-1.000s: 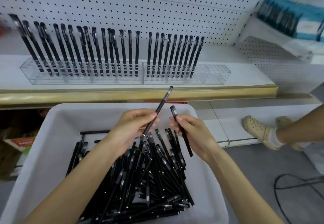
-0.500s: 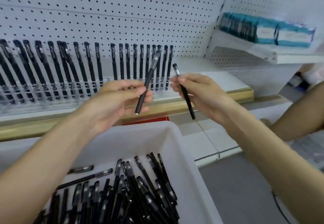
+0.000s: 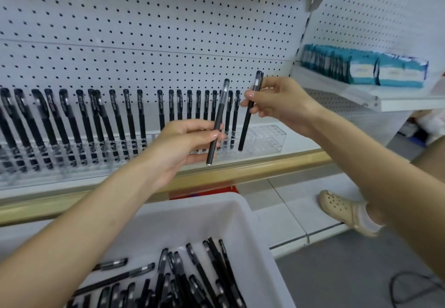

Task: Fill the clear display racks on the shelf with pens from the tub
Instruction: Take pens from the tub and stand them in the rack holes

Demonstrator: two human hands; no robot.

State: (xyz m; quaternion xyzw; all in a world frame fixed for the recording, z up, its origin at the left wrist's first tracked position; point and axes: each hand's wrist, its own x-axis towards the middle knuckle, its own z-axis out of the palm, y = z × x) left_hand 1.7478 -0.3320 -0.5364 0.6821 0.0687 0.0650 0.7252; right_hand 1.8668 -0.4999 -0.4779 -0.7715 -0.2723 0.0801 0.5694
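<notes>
Clear display racks (image 3: 267, 139) run along the shelf, with a long row of black pens (image 3: 115, 120) standing in them; the right end holds none. My right hand (image 3: 279, 103) pinches a black pen (image 3: 245, 124) nearly upright, its lower tip just over the rack beside the last standing pen. My left hand (image 3: 185, 144) grips a second black pen (image 3: 218, 124), tilted, in front of the rack. The white tub (image 3: 252, 235) below holds several black pens (image 3: 199, 281).
A white pegboard (image 3: 168, 30) backs the shelf, which has a gold front edge (image 3: 265, 165). A side shelf at the right carries teal boxes (image 3: 361, 69). Another person's foot in a beige clog (image 3: 344, 211) stands on the lower ledge; a cable (image 3: 414, 288) lies on the floor.
Both hands have risen from the tub to the shelf with their pens. My right hand has turned its pen upright and brought its tip over the rack's right end.
</notes>
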